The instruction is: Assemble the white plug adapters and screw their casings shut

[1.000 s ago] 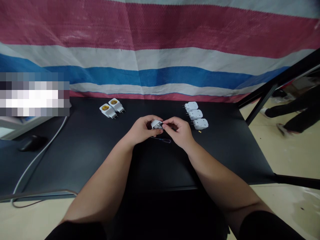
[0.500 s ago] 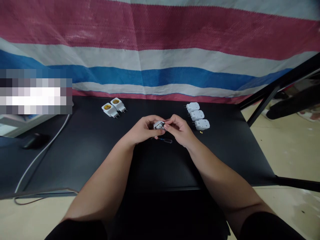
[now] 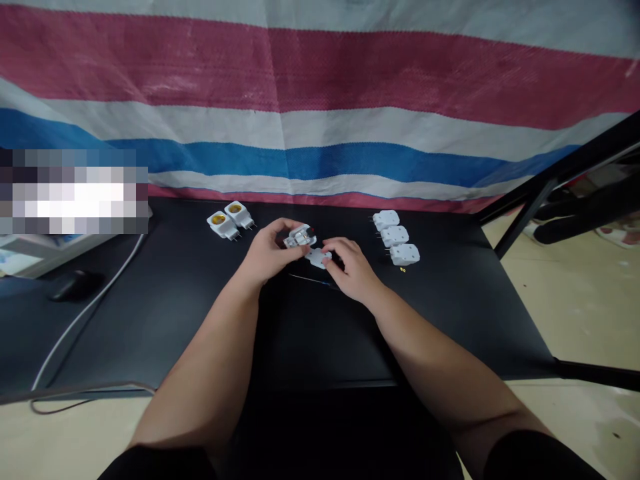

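Observation:
My left hand [image 3: 267,252] holds an opened white plug housing [image 3: 301,237], its inner parts facing up. Just to the right, my right hand [image 3: 353,269] pinches a flat white cover [image 3: 319,258] between thumb and fingers, close below the housing. A thin screwdriver [image 3: 311,279] lies on the black table under the hands. Two white plug units with round gold sockets [image 3: 219,220] rest at the left. At the right, three white plug units [image 3: 405,254] lie in a slanting row, with small brass pieces [image 3: 403,270] below them.
A black mouse [image 3: 70,285] and a pale cable [image 3: 85,305] are on the table's left part. A white box [image 3: 35,253] stands at the far left. Behind the table [image 3: 450,320] hangs a striped sheet [image 3: 350,160]; black metal bars [image 3: 530,200] rise at the right.
The white cover and the housing are now apart. My left hand has moved left with the housing, and the cover is in my right hand. The view has shifted slightly.

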Available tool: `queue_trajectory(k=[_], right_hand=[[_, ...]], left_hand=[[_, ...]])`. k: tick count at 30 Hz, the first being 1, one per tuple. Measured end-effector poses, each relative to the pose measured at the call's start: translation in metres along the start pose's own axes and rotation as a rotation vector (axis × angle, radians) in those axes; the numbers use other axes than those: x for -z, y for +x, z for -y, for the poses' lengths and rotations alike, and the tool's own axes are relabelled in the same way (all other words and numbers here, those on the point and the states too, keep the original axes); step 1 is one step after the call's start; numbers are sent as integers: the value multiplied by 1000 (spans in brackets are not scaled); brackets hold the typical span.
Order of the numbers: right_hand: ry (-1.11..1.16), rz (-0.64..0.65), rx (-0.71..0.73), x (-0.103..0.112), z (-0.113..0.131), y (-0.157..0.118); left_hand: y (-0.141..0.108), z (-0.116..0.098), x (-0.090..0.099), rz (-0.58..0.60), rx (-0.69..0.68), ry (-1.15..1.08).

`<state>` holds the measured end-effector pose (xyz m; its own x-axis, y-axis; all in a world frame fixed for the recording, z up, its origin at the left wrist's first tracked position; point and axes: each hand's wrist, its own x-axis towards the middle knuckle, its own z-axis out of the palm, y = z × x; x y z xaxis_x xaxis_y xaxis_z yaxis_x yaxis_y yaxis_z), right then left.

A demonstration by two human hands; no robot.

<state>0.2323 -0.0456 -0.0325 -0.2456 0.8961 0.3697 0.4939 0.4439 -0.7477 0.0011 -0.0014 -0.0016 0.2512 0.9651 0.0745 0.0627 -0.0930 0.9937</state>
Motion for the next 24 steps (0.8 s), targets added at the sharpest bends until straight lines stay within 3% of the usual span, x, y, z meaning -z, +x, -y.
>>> queue_trajectory(k=[3, 6, 10, 16, 20, 24], right_hand=[[-130, 97, 62, 0, 0, 0], [-182, 73, 24, 0, -3, 1], [-244, 0, -17, 5, -8, 2], [-37, -288, 52, 20, 0, 4], [10, -177, 142, 21, 6, 2], [1, -63, 172, 14, 5, 0]], left_hand=[[4, 11, 8, -126, -15, 136], [5, 17, 12, -136, -19, 253], [5, 16, 11, -54, -15, 370], [2, 10, 1, 106, -83, 398], [-1, 11, -8, 226, -76, 295], [-2, 12, -11, 237, -51, 256]])
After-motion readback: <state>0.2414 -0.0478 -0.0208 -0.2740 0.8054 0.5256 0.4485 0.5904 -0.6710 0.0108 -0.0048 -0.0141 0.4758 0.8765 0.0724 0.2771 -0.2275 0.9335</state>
